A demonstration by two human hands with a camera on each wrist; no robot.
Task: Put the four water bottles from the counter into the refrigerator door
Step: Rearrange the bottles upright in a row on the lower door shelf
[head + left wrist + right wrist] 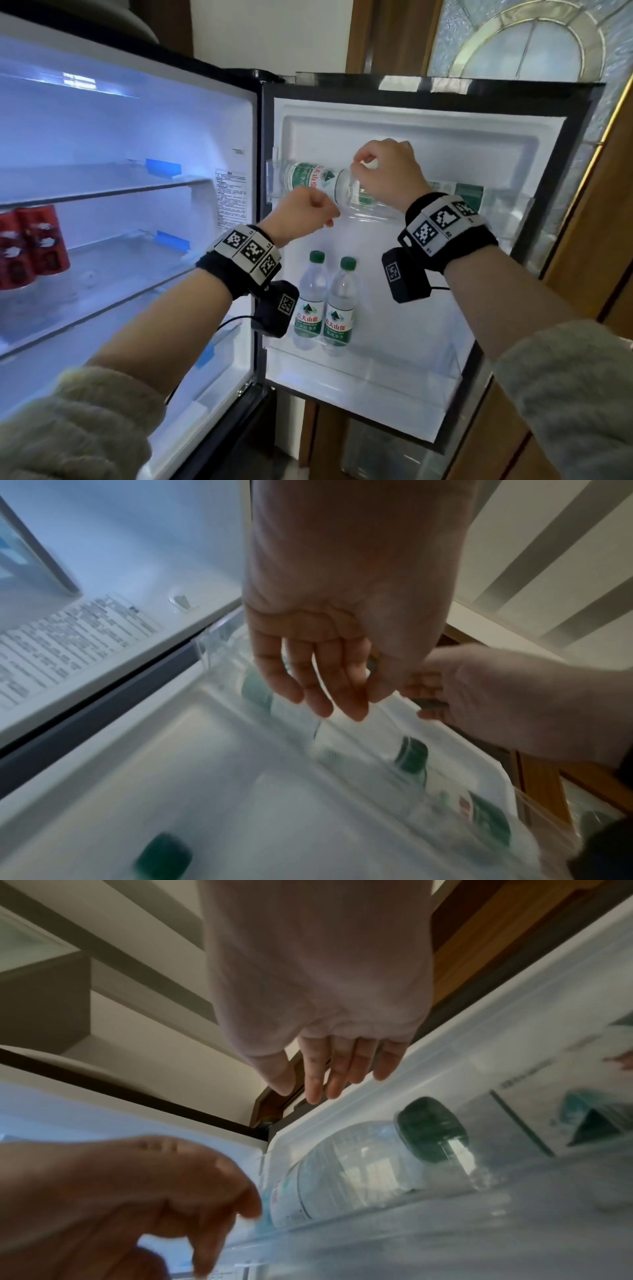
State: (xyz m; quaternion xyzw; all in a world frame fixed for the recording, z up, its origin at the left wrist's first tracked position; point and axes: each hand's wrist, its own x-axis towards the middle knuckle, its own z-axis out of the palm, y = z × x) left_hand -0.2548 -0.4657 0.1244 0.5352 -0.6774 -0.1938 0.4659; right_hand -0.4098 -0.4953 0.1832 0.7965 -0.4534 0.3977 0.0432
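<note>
Two green-capped water bottles (310, 301) stand upright side by side in the lower door shelf (376, 373). In the clear upper door shelf (274, 185) a bottle (315, 181) lies on its side, its cap (431, 1129) plain in the right wrist view. A second lying bottle (469, 195) shows partly behind my right wrist. My right hand (380, 168) hovers just above the lying bottle's base with loosely curled fingers (329, 1069) and holds nothing. My left hand (308, 212) hangs in front of the shelf, its fingers (318, 693) relaxed and empty.
The fridge compartment (120, 171) stands open on the left, with glass shelves and red cans (30, 243) on the middle shelf. A wooden frame (599, 240) and patterned glass (520, 41) lie right of the open door.
</note>
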